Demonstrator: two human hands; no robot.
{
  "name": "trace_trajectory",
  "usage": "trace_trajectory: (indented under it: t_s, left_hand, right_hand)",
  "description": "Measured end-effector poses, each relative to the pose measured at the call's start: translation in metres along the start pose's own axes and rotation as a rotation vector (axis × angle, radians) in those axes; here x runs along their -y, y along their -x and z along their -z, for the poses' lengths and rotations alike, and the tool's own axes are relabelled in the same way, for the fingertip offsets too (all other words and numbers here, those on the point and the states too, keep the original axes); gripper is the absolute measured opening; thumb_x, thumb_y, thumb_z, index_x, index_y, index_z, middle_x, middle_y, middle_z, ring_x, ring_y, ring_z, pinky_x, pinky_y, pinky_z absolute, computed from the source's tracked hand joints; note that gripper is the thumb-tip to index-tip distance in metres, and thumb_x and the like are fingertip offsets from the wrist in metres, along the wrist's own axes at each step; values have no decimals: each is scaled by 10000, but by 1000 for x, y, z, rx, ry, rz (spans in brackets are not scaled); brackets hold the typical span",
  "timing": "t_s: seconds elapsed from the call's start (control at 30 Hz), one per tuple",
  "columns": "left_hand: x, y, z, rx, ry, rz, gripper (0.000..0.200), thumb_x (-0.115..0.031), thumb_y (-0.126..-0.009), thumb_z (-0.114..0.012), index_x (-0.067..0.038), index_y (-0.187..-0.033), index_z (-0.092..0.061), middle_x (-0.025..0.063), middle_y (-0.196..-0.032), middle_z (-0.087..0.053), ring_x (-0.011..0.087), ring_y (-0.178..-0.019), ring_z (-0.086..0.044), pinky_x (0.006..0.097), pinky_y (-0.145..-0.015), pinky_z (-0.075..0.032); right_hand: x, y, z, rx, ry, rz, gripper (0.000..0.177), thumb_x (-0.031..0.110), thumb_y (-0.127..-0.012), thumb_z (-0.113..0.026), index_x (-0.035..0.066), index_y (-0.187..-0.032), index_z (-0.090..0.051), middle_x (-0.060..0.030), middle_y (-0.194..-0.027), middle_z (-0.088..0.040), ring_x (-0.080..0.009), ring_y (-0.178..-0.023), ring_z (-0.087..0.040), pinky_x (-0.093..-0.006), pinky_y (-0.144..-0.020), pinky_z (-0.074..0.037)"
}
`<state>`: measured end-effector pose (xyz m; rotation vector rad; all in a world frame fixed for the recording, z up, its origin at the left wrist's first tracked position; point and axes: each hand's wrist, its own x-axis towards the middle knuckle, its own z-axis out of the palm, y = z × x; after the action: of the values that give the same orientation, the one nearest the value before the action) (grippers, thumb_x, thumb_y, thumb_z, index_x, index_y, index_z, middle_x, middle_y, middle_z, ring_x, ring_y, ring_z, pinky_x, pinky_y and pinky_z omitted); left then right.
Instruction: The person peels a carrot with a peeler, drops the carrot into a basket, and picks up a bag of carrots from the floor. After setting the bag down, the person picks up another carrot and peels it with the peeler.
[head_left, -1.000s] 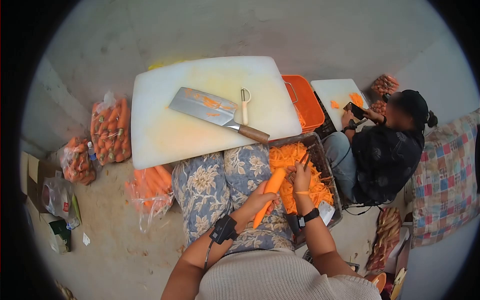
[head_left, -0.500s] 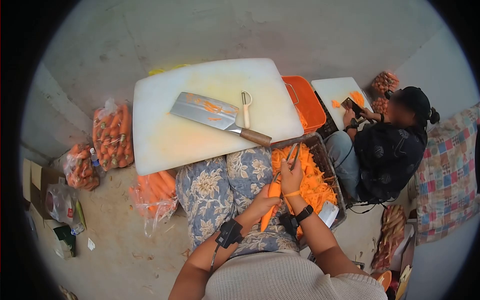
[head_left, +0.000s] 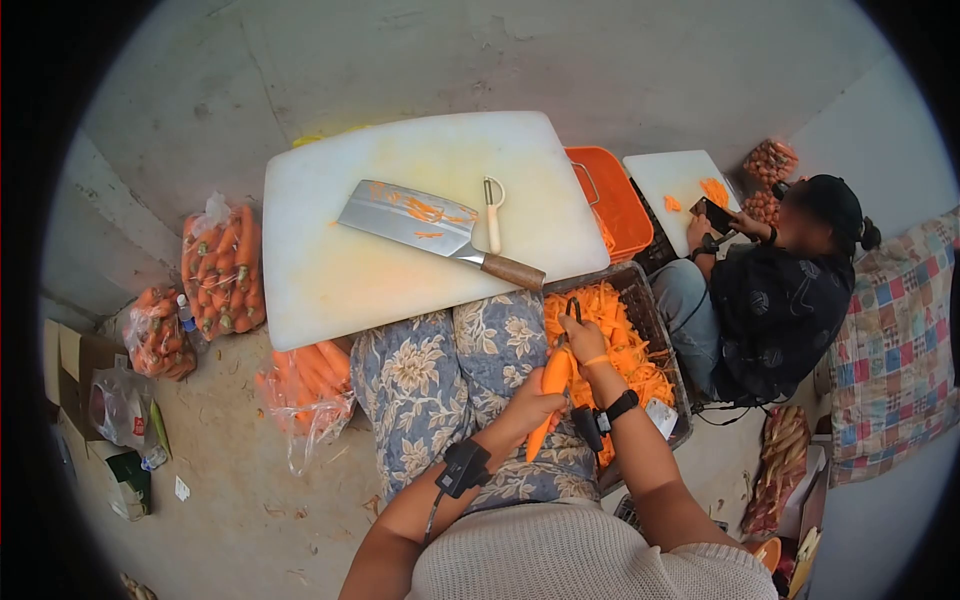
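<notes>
My left hand (head_left: 530,408) is closed around an orange carrot (head_left: 557,375) that points down toward my lap. Right beside it, my right hand (head_left: 588,342) grips a peeler (head_left: 573,307) over the carrot's upper end; its blade is partly hidden by my fingers. Beneath my right hand, a dark crate (head_left: 684,405) holds a heap of carrot peelings (head_left: 622,345). On the big white cutting board (head_left: 310,270) in front lie a cleaver (head_left: 405,225) with orange shreds on its blade and a second, pale-handled peeler (head_left: 493,225).
Bags of carrots (head_left: 222,270) stand on the left floor, with an opened bag (head_left: 310,390) by my knee. An orange bin (head_left: 620,205) sits behind the crate. To the right, a seated person (head_left: 780,290) handles a dark blade at a smaller board (head_left: 665,180).
My right hand and the peeler have shifted slightly down along the carrot, and the peeler has turned. The carrot stays in my left hand. The cleaver rests where it was.
</notes>
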<state>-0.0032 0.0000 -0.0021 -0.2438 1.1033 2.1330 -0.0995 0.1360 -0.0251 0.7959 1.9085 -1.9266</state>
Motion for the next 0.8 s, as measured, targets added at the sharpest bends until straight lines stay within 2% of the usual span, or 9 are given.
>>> trace_trajectory:
  t_s: [0.1,0.23,0.5,0.53,0.6,0.63,0.7,0.77,0.8]
  left_hand:
    - [0,1,-3,-12,-26,-24,518,-38,-749,-544,-24,-1207,-302,62,-737,-517,100,-508,-490,223,-414,-409]
    - [2,1,-7,-26,-160,-103,511,-11,-728,-549,-8,-1186,-322,61,-711,-507,101,-462,-480,225,-387,-397]
    - [3,5,-5,3,-233,-95,476,-5,-730,-554,-14,-1159,-346,53,-689,-495,98,-426,-464,228,-372,-385]
    - [-1,9,-7,60,-242,-105,469,-4,-740,-551,-26,-1162,-347,54,-690,-498,97,-430,-466,226,-374,-383]
    - [-3,12,-7,116,-259,-119,463,-3,-750,-548,-38,-1166,-347,55,-691,-501,96,-434,-468,224,-376,-381]
    - [-2,11,-6,89,-194,-97,470,-12,-762,-550,-50,-1182,-342,57,-695,-510,99,-442,-475,224,-383,-395]
    - [0,12,-3,58,-124,-68,478,-21,-774,-553,-62,-1198,-337,59,-699,-519,102,-450,-482,224,-391,-409]
    - [-6,12,0,34,115,15,489,-42,-784,-564,-76,-1213,-331,72,-752,-542,113,-506,-512,225,-425,-449]
    - [-8,14,-1,33,114,20,489,-42,-784,-564,-76,-1213,-331,72,-752,-542,113,-506,-512,225,-425,-449]
  right_hand:
    - [6,5,4,127,-96,-111,303,232,-816,-624,-38,-838,-489,-105,-660,-541,-240,-516,-587,-355,-466,-508]
    - [19,18,4,130,-99,-235,292,237,-824,-616,-21,-864,-487,-102,-719,-553,-247,-538,-598,-340,-481,-524]
    - [13,17,22,305,-263,-359,234,221,-841,-606,24,-855,-481,-44,-690,-513,-181,-587,-594,-291,-509,-539]
    - [1,8,32,306,-268,-355,234,221,-841,-606,24,-855,-481,-44,-690,-513,-181,-587,-594,-291,-509,-539]
    - [-19,-7,46,668,-838,-575,235,229,-851,-591,24,-870,-477,-56,-721,-534,-176,-592,-592,-284,-533,-544]
    - [-18,-7,43,676,-840,-570,235,229,-851,-591,24,-870,-477,-56,-721,-534,-176,-592,-592,-284,-533,-544]
    - [-13,8,35,334,-471,-412,224,220,-876,-551,14,-894,-464,-74,-747,-552,-184,-604,-597,-284,-546,-546]
    - [-7,18,31,253,-519,-388,204,205,-895,-515,12,-911,-449,-87,-779,-569,-214,-621,-609,-317,-576,-553]
    - [-6,21,29,154,-524,-275,192,201,-900,-505,20,-915,-442,-94,-801,-575,-215,-660,-617,-333,-589,-554]
